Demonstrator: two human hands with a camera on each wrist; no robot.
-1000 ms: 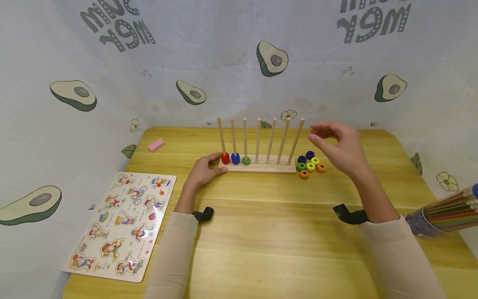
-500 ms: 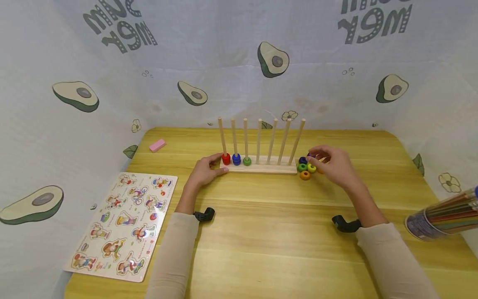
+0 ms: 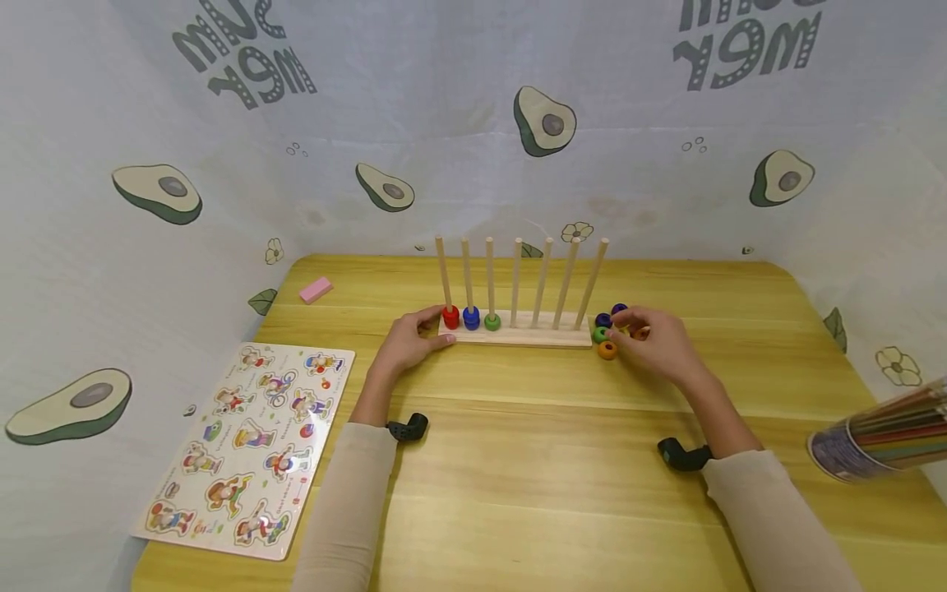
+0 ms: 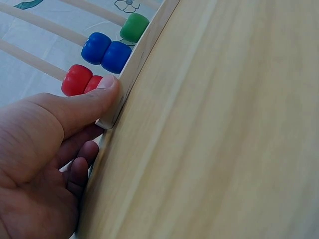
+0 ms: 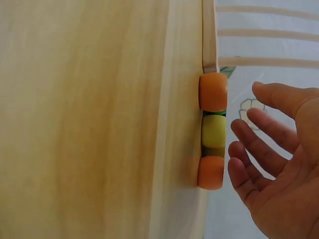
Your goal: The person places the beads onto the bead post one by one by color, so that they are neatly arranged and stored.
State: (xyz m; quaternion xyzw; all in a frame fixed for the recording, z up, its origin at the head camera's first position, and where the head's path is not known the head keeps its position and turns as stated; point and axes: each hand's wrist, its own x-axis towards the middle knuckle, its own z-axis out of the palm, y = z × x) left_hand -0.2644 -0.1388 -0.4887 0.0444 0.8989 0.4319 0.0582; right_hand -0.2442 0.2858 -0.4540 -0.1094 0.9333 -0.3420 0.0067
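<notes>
Left hand point(image 3: 409, 340) grips a flat wooden base point(image 3: 524, 336), right hand point(image 3: 658, 340) above rounded beads point(image 5: 214, 132).

A white cloth point(image 3: 444, 99) printed with avocados point(image 3: 546, 122), flowers point(image 3: 898, 366), leaves point(image 3: 262, 302) and grey lettering point(image 3: 747, 53) hangs behind a yellowish wood-grain table point(image 3: 533, 485). At left, a picture board point(image 3: 247, 460) of cartoon figures in sporting poses lies flat, with a small pink block point(image 3: 316, 289) near its far end. At right, a patterned cup point(image 3: 839, 452) holds colored pencils point(image 3: 903, 429), cropped by the frame's edge.
</notes>
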